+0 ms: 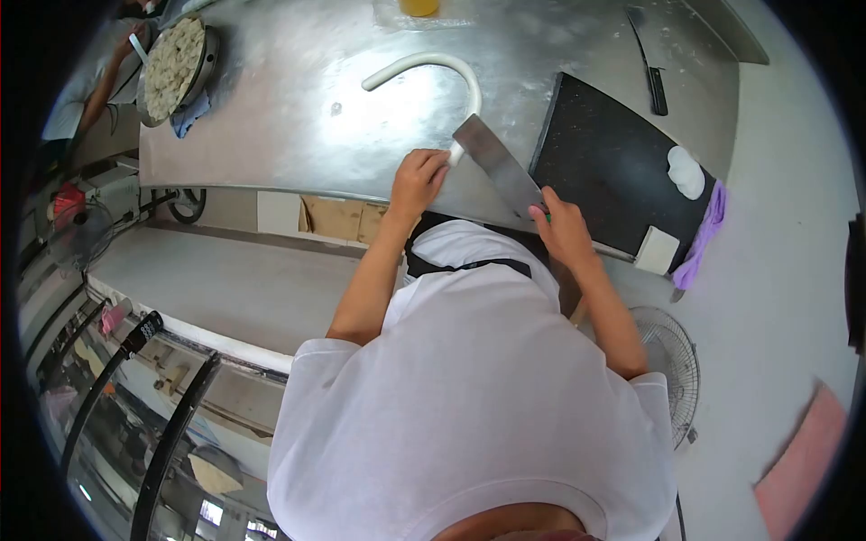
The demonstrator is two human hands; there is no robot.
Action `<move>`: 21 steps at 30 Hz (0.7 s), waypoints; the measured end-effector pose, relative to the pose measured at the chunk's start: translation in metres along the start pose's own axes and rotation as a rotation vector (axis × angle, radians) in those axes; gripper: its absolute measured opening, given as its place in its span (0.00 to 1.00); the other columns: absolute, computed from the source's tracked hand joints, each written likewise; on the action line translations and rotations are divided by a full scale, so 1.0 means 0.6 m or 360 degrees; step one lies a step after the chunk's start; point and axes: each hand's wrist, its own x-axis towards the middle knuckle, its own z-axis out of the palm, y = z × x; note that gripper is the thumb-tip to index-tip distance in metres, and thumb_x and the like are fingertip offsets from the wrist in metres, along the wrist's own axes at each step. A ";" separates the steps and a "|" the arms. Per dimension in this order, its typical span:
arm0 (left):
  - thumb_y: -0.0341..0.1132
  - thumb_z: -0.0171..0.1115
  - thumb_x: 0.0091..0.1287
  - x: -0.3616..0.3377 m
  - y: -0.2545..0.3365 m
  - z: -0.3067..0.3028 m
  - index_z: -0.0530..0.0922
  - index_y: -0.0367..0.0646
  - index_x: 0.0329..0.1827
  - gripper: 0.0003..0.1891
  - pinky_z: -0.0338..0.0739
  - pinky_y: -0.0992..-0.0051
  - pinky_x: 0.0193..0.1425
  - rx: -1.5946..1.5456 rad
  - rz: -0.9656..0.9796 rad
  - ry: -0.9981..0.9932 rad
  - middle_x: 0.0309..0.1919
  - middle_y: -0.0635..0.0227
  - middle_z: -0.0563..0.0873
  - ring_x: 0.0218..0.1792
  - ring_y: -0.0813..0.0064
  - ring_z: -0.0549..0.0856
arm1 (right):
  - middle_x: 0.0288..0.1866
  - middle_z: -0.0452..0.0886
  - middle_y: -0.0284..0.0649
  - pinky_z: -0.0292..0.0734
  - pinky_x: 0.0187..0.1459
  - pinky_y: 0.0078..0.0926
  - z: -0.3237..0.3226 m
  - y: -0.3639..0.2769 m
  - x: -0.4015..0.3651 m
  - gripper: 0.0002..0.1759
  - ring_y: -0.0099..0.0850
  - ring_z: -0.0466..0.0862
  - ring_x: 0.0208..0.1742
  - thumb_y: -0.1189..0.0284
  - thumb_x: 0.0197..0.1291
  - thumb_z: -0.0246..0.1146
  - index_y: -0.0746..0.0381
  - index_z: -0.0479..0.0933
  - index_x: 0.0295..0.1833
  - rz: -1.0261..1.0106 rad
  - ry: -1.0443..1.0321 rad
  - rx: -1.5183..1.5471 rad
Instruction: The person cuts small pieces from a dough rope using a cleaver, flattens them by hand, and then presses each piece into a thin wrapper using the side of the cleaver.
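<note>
Head view: left fingers (437,165) pin dough rope (456,65) beside cleaver (498,164).

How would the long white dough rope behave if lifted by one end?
Probably floppy: the dough rope lies in a hooked curve on the steel table, so it would likely sag and stretch. It seems soft enough to dent; the left hand holds its end beside the cleaver.

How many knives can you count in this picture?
2. One cleaver is gripped in the right hand, its blade at the dough rope; one black-handled knife lies on the steel table, far right. Others may be hidden.
</note>
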 end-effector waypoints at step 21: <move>0.31 0.72 0.64 0.076 -0.009 -0.037 0.79 0.40 0.46 0.12 0.70 0.59 0.53 0.0136 -0.0521 0.0146 0.43 0.57 0.84 0.47 0.55 0.80 | 0.40 0.85 0.62 0.79 0.45 0.54 0.145 -0.065 0.051 0.21 0.63 0.85 0.45 0.61 0.72 0.63 0.66 0.71 0.60 0.0279 0.0356 0.0450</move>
